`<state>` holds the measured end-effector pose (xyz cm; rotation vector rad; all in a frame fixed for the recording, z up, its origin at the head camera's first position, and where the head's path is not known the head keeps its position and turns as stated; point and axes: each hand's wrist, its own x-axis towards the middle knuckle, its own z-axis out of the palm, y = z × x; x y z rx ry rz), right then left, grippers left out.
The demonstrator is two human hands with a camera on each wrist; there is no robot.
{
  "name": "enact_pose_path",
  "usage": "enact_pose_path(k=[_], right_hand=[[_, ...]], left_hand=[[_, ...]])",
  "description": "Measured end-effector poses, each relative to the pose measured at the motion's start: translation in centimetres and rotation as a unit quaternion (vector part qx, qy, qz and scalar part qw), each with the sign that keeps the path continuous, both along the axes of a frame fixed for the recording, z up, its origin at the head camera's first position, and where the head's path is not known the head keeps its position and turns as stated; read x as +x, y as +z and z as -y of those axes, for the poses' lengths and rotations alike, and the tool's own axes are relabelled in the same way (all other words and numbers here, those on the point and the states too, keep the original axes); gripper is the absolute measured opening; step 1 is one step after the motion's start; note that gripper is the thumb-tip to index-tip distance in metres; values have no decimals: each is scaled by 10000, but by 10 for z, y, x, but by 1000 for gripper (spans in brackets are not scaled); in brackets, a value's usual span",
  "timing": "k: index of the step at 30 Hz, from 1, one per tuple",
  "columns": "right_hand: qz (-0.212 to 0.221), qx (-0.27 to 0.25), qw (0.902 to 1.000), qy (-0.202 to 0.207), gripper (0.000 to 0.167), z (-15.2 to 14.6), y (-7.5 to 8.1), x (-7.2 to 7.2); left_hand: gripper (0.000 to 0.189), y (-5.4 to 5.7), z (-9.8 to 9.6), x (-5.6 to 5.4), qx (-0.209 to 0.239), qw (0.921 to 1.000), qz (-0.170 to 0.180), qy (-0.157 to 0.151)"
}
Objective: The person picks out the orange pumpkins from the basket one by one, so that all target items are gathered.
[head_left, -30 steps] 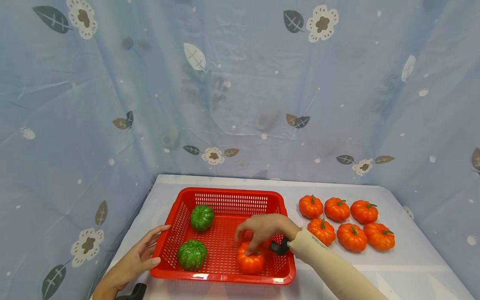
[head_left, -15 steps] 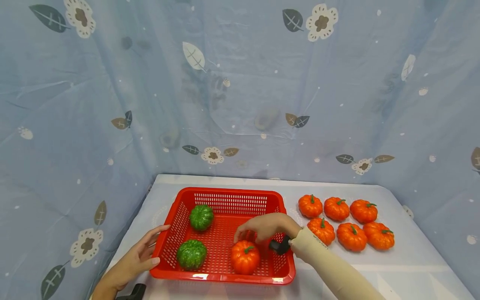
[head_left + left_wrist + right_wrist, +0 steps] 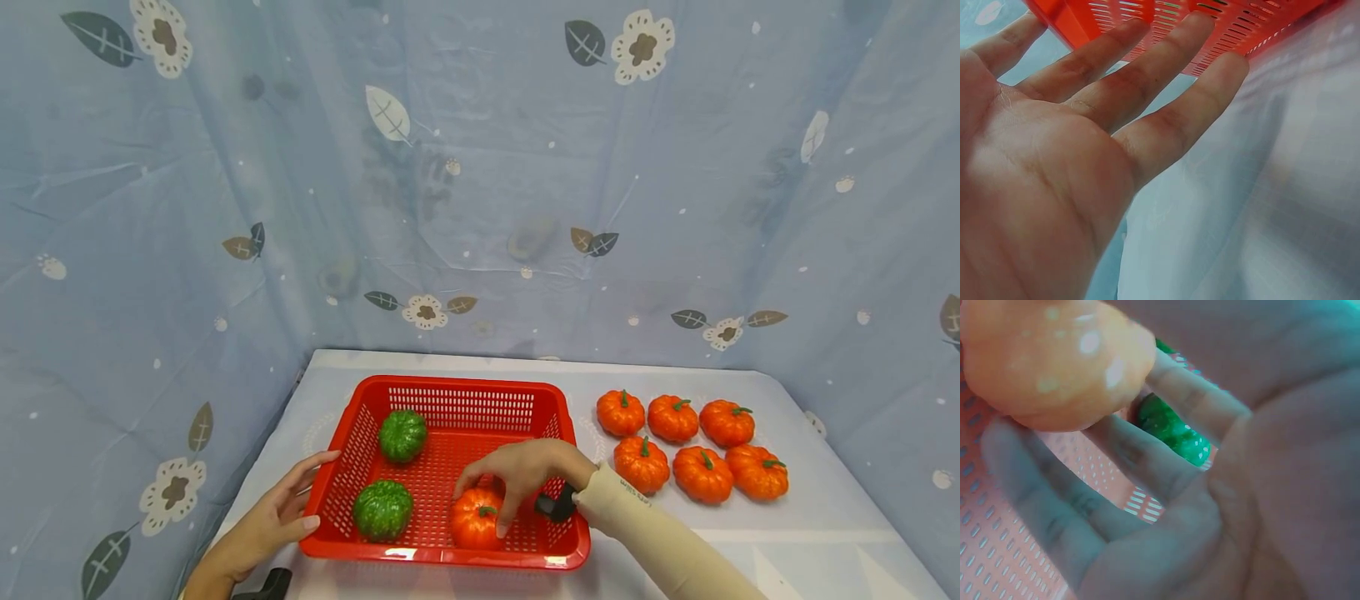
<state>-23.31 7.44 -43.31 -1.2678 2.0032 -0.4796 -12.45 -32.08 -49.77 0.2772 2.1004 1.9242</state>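
My right hand reaches into a red slotted plastic basket and grips an orange pumpkin near the front wall. Its thumb lies on the pumpkin's right side, and the fingers curve round the back and left. From the right wrist, the fingers show close around the glossy pumpkin. On the basket's left side, my left hand has its fingers extended, tips touching the rim. The left wrist view shows those fingers straight against the slotted wall. Two green pumpkins, one front and one back, sit in the basket's left part.
Right of the basket, several orange pumpkins stand in two rows, including one in front and one behind. The white-covered table meets a blue patterned curtain at the back and sides.
The orange pumpkin in the basket has shifted left along the front wall. My right hand has moved left with it, its thumb now on the pumpkin's right side. The left hand stays put.
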Motion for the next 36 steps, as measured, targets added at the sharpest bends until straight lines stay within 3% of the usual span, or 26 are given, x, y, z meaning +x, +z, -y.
enact_pose_path(k=[18,26,36], right_hand=[[-118,-172,9998,16,70,3,-2,5],[-200,-717,9972,44,68,4,-2,6],[-970,-1098,9890,-217,65,1,8,14]], left_hand=[[76,2,-2,1,-145,9998,17,138],[75,2,-1,1,24,10000,-41,39],[75,0,0,0,87,9998,-153,-102]])
